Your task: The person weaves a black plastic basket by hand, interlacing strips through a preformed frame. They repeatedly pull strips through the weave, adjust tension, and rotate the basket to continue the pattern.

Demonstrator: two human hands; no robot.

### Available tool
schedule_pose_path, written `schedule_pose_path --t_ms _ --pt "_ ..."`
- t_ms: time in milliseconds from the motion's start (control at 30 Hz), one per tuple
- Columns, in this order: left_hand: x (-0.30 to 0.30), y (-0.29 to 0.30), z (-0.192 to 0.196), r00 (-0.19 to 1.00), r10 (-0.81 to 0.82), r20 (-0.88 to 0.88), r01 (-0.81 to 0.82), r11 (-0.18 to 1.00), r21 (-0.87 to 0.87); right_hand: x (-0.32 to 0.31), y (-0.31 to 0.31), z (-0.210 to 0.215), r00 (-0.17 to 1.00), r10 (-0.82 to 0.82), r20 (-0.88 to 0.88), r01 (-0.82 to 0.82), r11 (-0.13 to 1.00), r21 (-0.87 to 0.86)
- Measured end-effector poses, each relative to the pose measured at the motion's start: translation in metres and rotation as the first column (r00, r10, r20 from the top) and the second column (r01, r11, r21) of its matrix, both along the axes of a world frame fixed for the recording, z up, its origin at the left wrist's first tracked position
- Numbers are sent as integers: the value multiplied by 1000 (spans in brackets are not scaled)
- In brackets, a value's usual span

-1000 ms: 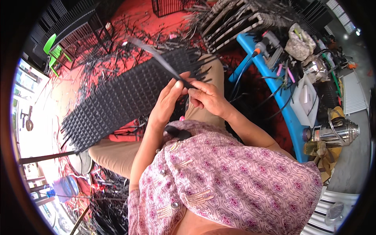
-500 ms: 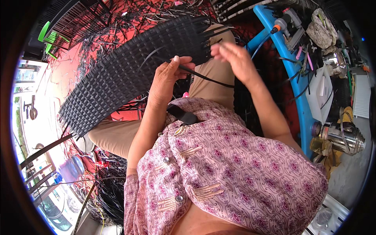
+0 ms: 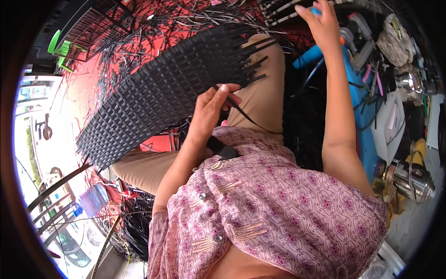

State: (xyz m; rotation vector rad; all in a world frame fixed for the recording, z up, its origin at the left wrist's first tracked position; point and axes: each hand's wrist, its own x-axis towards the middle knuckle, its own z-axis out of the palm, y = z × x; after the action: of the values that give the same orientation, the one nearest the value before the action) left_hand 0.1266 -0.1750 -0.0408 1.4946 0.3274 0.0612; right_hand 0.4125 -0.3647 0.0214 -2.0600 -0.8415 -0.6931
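Note:
A curved panel woven from flat black strips (image 3: pixel 153 93) lies across my lap, with loose strip ends sticking out at its right end. My left hand (image 3: pixel 214 106) is at the panel's near edge, thumb and fingers closed on a black strip (image 3: pixel 253 122). From there the strip curves down to the right over my trouser leg. My right hand (image 3: pixel 323 27) is raised at the far right, away from the panel, over the far end of the blue stand. Its fingers are apart and I see nothing held in them.
On the right, the blue stand (image 3: pixel 367 139) and nearby surface hold pink-handled tools (image 3: pixel 378 83), a white tray (image 3: pixel 390 125) and a metal flask (image 3: pixel 409 179). Cut black strips (image 3: pixel 162 18) litter the red floor. A black crate (image 3: pixel 88 28) stands far left, a water bottle (image 3: pixel 93 200) near left.
My right hand has moved from beside the panel's right end up and away to the far right. My left hand keeps the strip and appears slightly lower and farther right in view.

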Motion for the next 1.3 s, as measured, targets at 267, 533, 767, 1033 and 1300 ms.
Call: schedule_pose_path --t_ms 267,533,767,1033,1300 --pt "10 -9 -9 998 -15 -58 19 998 53 -107 -28 -66 640 218 -737 26 952 305" --pt "12 -12 -5 998 65 -9 -65 998 -17 -145 -44 -107 487 259 -834 209 893 399" --pt "8 -8 -12 981 195 16 -194 981 -19 -177 -85 -179 346 137 -928 456 840 294" --pt "23 12 -3 908 397 131 -418 856 306 -162 -171 -281 -236 188 -953 329 939 104" --pt "24 76 -19 803 316 504 -590 306 747 -73 -171 -359 245 -7 -970 594 791 145"
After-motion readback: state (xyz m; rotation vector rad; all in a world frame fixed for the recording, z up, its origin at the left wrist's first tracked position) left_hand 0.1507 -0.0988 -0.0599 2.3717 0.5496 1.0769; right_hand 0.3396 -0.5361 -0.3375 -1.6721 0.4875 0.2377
